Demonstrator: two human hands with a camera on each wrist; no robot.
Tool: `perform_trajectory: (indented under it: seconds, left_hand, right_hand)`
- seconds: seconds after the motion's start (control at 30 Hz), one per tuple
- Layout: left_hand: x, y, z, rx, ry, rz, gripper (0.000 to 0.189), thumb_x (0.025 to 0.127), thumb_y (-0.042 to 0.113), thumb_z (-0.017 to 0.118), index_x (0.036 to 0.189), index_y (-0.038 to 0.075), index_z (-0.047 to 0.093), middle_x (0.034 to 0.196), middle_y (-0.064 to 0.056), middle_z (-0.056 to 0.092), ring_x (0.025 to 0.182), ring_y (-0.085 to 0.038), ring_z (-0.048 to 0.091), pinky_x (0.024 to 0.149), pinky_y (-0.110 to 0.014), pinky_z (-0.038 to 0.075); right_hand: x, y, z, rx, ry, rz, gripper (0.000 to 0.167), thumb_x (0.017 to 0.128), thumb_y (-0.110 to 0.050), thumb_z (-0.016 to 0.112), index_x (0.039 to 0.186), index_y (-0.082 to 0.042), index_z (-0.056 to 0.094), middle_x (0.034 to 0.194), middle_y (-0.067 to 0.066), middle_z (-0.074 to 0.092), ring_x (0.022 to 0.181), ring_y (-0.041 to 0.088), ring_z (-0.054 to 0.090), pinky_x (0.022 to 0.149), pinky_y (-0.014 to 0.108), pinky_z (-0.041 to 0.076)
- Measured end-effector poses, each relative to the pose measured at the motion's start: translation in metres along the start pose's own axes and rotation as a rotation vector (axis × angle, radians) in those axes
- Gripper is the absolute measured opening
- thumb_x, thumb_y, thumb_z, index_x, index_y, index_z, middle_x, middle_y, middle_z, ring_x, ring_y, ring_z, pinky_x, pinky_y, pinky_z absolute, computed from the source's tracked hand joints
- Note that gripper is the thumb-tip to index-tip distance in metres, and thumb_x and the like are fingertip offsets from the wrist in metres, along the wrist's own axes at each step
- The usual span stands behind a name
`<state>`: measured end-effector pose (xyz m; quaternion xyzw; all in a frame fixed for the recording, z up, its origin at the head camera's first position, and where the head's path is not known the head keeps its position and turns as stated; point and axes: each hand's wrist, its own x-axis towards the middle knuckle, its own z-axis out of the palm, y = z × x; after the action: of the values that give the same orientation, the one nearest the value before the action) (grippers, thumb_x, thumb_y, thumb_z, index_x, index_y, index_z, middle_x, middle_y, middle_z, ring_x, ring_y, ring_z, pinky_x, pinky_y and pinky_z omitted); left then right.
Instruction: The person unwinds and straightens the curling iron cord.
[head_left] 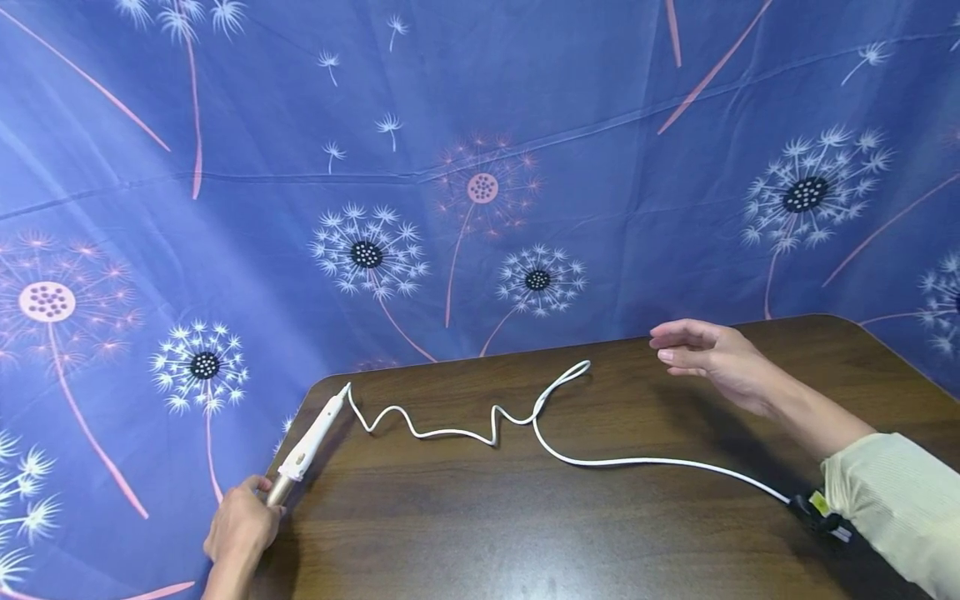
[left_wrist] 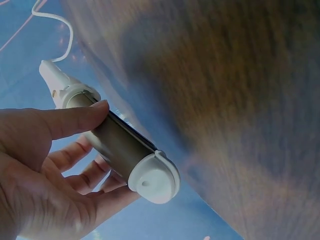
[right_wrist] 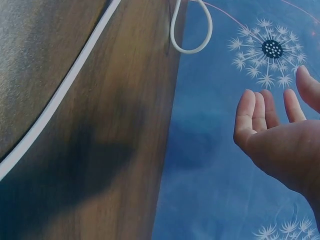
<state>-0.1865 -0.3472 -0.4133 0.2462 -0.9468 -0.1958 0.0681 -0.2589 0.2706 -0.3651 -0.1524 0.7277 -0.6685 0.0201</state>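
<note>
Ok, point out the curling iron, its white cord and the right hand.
Curling iron (head_left: 311, 446): head view, on its white handle.
White cord (right_wrist: 59, 95): right wrist view, on its long diagonal stretch.
Right hand (head_left: 716, 357): head view, midway between fingers and wrist.

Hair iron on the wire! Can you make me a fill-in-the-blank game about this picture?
1. The left hand holds the hair iron, but the right hand holds ____.
2. The cord on the table is coloured ____.
3. The flowery cloth behind the table is mostly ____.
4. The sleeve in the head view is on the person's ____ arm.

Missing words: nothing; white; blue; right.
</note>
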Motion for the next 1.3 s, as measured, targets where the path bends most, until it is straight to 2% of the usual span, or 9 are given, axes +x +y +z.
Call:
perform_trajectory:
  seconds: [0.37, 0.93, 1.3]
  left_hand:
    - [0.001, -0.006, 0.002, 0.012, -0.023, 0.003, 0.041, 0.075, 0.012, 0.074, 0.112, 0.008, 0.057, 0.085, -0.023, 0.059, 0.076, -0.042, 0.056, 0.058, -0.051, 0.042]
    - [0.003, -0.011, 0.002, 0.028, -0.009, -0.004, 0.044, 0.073, 0.013, 0.075, 0.112, 0.006, 0.056, 0.097, -0.032, 0.057, 0.08, -0.048, 0.057, 0.059, -0.054, 0.043]
    - [0.005, -0.014, 0.002, 0.042, -0.036, -0.032, 0.038, 0.075, 0.012, 0.074, 0.108, 0.005, 0.056, 0.095, -0.03, 0.056, 0.081, -0.049, 0.056, 0.061, -0.054, 0.043]
  right_hand:
    - [-0.009, 0.002, -0.004, -0.018, -0.01, -0.008, 0.028, 0.092, 0.001, 0.058, 0.115, -0.016, 0.062, 0.11, -0.006, 0.065, 0.098, 0.008, 0.063, 0.08, 0.026, 0.054]
    - [-0.023, 0.004, -0.013, -0.041, -0.015, -0.011, 0.029, 0.093, 0.0, 0.058, 0.118, -0.012, 0.061, 0.112, -0.006, 0.065, 0.098, 0.01, 0.064, 0.08, 0.027, 0.055]
    - [-0.032, 0.006, -0.019, -0.07, -0.009, 0.0, 0.031, 0.093, 0.001, 0.057, 0.119, -0.015, 0.061, 0.112, -0.007, 0.065, 0.098, 0.009, 0.064, 0.078, 0.026, 0.054]
